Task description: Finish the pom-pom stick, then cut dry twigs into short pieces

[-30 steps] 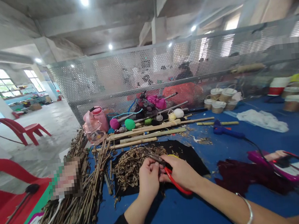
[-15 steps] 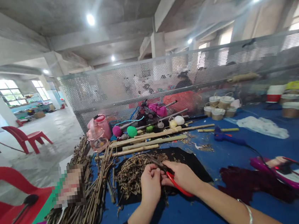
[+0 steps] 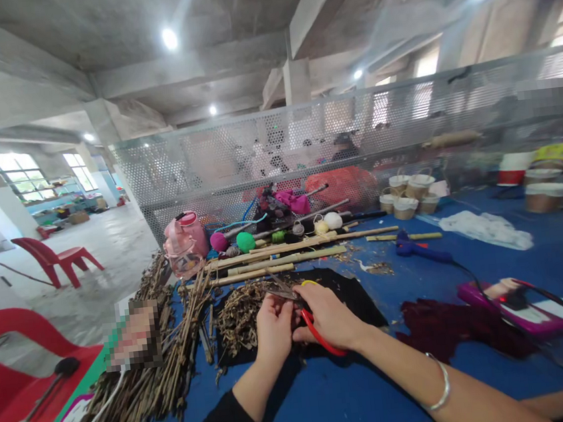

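My right hand (image 3: 329, 320) is closed round a pair of scissors (image 3: 319, 336) with red and yellow handles, the blades pointing up and left. Close beside it, my left hand (image 3: 276, 326) is pinched just below the blades; what its fingers hold is hidden. Both hands are over a heap of dried brown plant pieces (image 3: 239, 316), which lies on a black cloth (image 3: 356, 304). To the left, a long pile of dry stalks (image 3: 150, 393) runs along the table edge.
Bamboo sticks (image 3: 287, 264), balls of yarn (image 3: 245, 242) and a pink jug (image 3: 184, 245) stand behind the cloth. On the right are a blue glue gun (image 3: 419, 248), dark red fabric (image 3: 449, 327), a purple power strip (image 3: 518, 313) and paper cups (image 3: 404, 208). A perforated metal screen (image 3: 235, 155) closes the back.
Both hands and the scissors have shifted slightly left and up in the picture. The scissors' yellow handle loop now shows above my right hand.
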Action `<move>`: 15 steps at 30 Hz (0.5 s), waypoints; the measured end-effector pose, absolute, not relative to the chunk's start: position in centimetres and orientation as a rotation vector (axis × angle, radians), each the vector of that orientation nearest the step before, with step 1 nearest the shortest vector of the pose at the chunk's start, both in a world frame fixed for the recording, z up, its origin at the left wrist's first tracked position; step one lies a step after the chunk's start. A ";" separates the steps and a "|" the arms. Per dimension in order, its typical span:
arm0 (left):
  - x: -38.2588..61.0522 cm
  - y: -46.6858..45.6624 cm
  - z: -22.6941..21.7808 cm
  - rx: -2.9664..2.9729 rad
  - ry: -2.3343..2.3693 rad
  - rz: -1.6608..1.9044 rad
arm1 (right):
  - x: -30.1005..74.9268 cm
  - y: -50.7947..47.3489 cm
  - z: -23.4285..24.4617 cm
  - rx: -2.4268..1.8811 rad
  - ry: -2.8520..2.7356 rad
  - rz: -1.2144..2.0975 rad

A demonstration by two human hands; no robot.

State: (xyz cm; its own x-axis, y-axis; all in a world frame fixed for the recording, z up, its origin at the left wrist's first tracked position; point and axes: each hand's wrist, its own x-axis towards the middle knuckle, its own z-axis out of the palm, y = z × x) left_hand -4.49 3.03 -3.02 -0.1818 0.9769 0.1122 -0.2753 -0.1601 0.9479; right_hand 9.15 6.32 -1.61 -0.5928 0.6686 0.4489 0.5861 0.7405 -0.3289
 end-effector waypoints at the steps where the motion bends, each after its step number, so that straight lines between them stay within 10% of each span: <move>1: -4.5 3.0 -2.9 1.014 1.035 1.563 | 9.2 6.3 -1.6 -0.954 -2.381 0.200; 15: -4.4 2.8 -2.8 1.062 0.999 1.541 | 8.9 5.7 -2.5 -0.936 -2.215 0.493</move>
State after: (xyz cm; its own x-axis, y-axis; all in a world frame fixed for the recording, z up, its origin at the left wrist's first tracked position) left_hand -4.39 2.84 -2.81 -0.1414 0.9782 0.1522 -0.2597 -0.1850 0.9478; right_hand 8.93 5.74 -2.46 -0.5154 0.7375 0.4364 0.4831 0.6706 -0.5629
